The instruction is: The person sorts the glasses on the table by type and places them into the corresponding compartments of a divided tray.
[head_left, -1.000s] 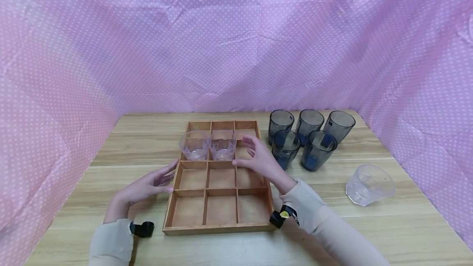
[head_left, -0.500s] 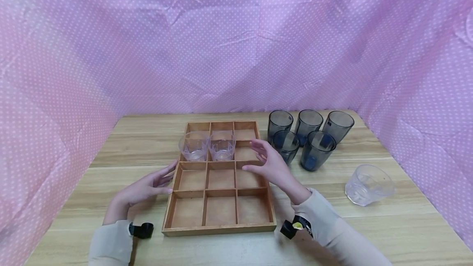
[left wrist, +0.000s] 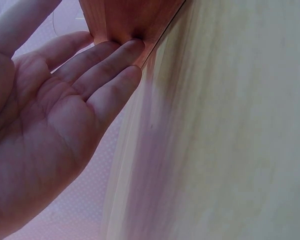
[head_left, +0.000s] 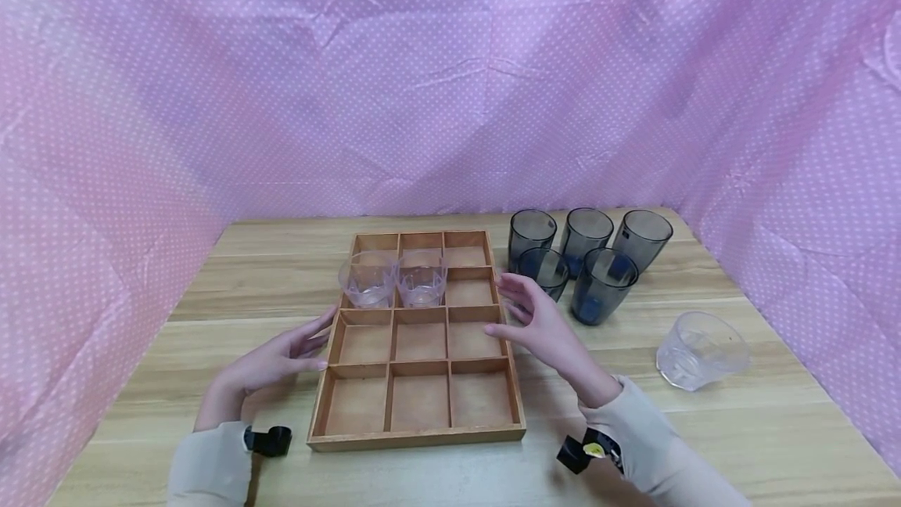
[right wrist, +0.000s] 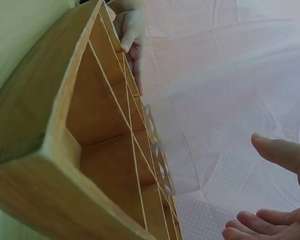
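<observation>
Wooden table (head_left: 246, 288) under tray (head_left: 415, 438), glasses (head_left: 604, 288)

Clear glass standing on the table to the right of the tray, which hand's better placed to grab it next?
Probably the right hand: it holds nothing and is nearer the clear glass. The left hand touches the wooden tray on its left side, so it would have to reach across.

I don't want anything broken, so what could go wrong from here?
The right hand is close to the dark glasses and might knock one over. The left hand touches the side of the tray; a push could jolt the two clear glasses in it. The right sleeve could catch the lone clear glass nearby.
</observation>
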The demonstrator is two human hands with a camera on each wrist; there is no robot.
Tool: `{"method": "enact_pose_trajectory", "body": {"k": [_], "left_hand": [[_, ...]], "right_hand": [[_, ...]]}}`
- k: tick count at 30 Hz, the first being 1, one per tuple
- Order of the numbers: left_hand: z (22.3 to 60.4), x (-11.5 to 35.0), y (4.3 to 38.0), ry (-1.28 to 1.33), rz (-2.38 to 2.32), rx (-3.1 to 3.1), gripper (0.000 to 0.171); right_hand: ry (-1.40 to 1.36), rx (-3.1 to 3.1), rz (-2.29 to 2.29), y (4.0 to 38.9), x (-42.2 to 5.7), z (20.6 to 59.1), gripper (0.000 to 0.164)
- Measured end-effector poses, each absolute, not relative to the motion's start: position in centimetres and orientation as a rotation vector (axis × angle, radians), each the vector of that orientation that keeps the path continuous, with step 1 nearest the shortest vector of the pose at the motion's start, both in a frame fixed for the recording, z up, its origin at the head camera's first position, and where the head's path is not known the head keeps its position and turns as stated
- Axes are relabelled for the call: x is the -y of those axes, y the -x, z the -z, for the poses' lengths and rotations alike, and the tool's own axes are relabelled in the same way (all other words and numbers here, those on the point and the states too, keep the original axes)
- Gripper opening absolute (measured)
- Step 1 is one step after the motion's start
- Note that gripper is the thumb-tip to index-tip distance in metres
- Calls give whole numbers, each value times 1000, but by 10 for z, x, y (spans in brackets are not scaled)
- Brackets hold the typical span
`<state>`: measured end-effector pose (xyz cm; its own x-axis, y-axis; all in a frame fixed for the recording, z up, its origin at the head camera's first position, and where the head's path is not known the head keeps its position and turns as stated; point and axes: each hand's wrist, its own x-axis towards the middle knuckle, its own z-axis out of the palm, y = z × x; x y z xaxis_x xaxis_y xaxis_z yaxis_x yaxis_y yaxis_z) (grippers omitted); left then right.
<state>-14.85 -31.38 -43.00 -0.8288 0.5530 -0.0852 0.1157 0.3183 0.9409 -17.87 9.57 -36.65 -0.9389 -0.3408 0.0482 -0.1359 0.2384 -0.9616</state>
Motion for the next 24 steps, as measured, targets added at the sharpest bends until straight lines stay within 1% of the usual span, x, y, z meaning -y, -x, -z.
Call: {"method": "enact_pose_trajectory", "body": {"k": [10, 15, 24], "left_hand": [[430, 315, 149, -583, -1509, -2203, 86], [429, 315, 150, -532, -1489, -2224, 87], [429, 314, 149, -578, -1496, -2213, 86]], "right_hand": [[467, -2419, 1795, 170, -113, 366, 73], [453, -2450, 1777, 165, -124, 363, 74], [426, -2487, 1785, 156, -144, 365, 73]]}}
